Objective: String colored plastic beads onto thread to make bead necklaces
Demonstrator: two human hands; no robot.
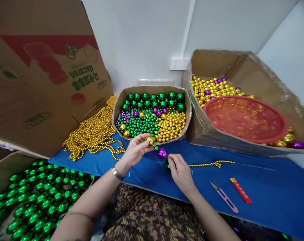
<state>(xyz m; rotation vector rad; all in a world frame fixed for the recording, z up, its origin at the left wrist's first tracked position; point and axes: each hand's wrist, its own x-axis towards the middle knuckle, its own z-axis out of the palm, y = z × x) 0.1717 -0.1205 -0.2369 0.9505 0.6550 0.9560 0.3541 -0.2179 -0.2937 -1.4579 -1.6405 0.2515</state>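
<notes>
My left hand (138, 149) pinches a large gold bead (149, 140) in front of the bead box. A small green bead (156, 147) and a shiny purple bead (163, 153) follow it in a row. My right hand (180, 170) is closed at the right side of the purple bead; what its fingertips grip is mostly hidden. Partly behind that hand is a big dark green bead (167, 165). A thin pale string shows near both hands. From beyond my right hand a strand of small gold beads (204, 164) runs right across the blue cloth (262, 187).
An open carton (114, 117) holds green, purple and gold beads. Gold bead strands (94, 134) pile at left. A red basket (244, 134) rests in a larger box (204, 137) of beads. Pink-handled snips (225, 198) and a red packet (241, 190) lie right. Green beads (41, 197) fill a lower box.
</notes>
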